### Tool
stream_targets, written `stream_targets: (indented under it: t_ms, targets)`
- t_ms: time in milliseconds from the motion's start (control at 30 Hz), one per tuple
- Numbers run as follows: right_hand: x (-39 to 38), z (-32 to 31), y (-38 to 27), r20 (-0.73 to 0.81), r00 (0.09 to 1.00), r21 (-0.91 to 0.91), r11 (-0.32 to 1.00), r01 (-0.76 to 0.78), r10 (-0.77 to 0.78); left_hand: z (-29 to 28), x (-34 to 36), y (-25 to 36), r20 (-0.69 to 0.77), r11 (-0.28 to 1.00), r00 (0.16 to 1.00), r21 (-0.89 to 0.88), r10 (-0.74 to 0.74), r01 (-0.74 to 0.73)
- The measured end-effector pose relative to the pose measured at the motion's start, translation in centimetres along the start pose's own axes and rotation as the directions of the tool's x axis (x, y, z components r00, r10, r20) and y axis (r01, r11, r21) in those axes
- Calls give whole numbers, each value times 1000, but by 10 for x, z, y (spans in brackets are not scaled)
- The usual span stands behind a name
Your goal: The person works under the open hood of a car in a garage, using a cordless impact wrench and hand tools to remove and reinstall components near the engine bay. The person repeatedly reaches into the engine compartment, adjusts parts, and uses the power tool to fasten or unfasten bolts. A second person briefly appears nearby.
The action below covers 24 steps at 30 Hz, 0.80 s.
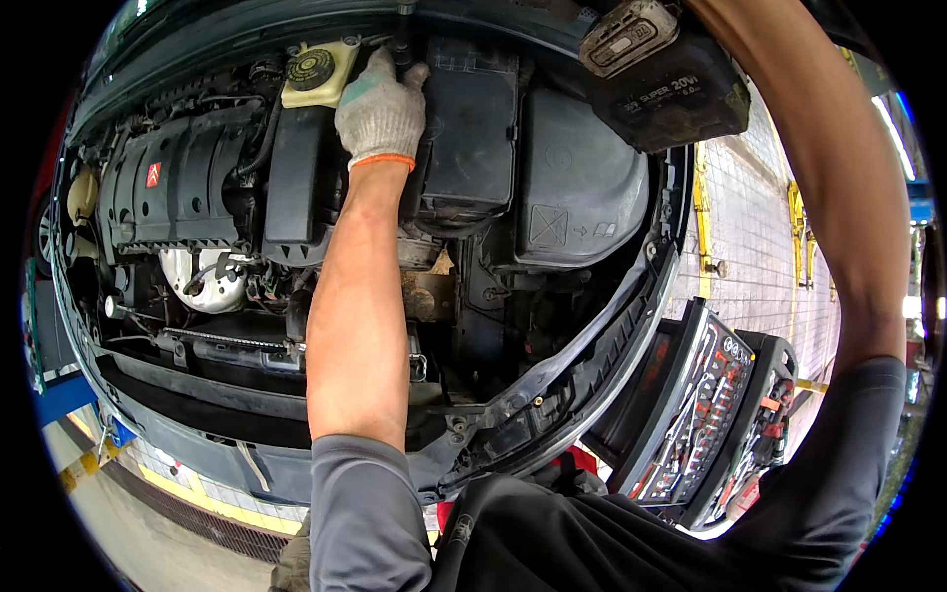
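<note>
My left hand point(380, 113), in a pale knitted glove with an orange cuff, reaches over the engine bay. Its thumb and fingers close around a dark, shaft-like tool end point(402, 44) that runs up to the top edge. Beside it sits a yellowish fluid reservoir point(330, 84) with a black cap. My bare right forearm rises along the right side and leaves the picture at the top. Next to that wrist hangs a cordless power tool, of which the black battery pack point(676, 99) shows. The right hand itself is cut off by the top edge; the tool stays up in its grip.
A black engine cover point(173, 178) lies left of my arm, black box covers point(577, 178) to the right. The car's front edge point(552, 434) curves below. An open tool case point(691, 414) with sockets stands at lower right, on a tiled floor point(740, 217) with yellow lift parts.
</note>
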State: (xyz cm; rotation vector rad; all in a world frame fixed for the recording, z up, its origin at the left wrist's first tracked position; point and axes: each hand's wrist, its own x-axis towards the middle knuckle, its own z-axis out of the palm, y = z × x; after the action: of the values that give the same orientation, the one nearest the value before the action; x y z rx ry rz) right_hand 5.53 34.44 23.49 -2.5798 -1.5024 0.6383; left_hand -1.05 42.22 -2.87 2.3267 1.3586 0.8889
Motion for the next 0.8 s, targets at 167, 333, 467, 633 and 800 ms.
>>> stream_targets:
  t_ms: [167, 333, 467, 633, 800]
  targets:
    - [0, -5, 10, 22, 994, -66, 992, 106, -105, 1, 0, -2, 12, 998, 1000, -58, -10, 10]
    - [-1, -3, 10, 37, 990, -12, 991, 134, -133, 2, -1, -5, -40, 996, 999, -85, 14, -18]
    - [0, -4, 11, 30, 990, -15, 990, 141, -141, 2, -2, -5, -23, 996, 1000, -85, 15, -17]
    - [0, -4, 11, 28, 990, -14, 990, 139, -139, -6, -2, -1, 27, 993, 1000, -116, -10, 13]
    - [4, -6, 16, 28, 985, -41, 984, 171, -170, -4, -2, -1, 27, 991, 999, -128, 27, -23]
